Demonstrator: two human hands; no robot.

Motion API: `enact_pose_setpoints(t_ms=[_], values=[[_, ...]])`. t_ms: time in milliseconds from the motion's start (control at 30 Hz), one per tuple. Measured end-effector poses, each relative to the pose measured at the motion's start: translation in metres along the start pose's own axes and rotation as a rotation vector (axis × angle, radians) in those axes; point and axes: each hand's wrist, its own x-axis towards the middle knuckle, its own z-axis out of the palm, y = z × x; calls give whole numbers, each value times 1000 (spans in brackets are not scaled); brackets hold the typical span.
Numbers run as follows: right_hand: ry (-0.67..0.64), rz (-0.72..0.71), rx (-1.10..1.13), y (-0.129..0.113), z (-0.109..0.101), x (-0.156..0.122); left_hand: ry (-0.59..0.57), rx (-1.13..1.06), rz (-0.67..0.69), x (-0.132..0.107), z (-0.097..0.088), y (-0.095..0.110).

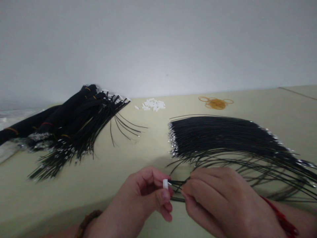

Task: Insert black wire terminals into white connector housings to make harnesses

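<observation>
Between the thumb and fingers of my left hand (141, 198) is a small white plastic connector (165, 183), held upright. Thin black wires (177, 182) run from its right side toward my right hand (218, 198). That hand is closed in a pinch on black wires just right of the connector. Its fingertips partly hide the wire ends, so I cannot tell which wire is seated in the connector. More loose black wires (262, 162) pass behind and beside my right hand.
A wide layer of black wires (218, 135) with shiny ends lies at right. Bundled black wires (66, 122) with white connectors are heaped at left. A small pile of white connectors (155, 104) and tan rubber bands (218, 103) lie near the wall.
</observation>
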Motion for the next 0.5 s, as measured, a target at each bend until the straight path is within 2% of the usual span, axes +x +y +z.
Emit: enact_pose_setpoints(t_ms=[233, 367, 500], values=[[-19, -17, -13, 1, 1, -2, 3, -3, -21, -1, 1, 1], [-77, 2, 30, -1, 2, -4, -17, 22, -55, -3, 2, 1], [-91, 25, 120, 14, 0, 3, -5, 35, -60, -2, 3, 0]])
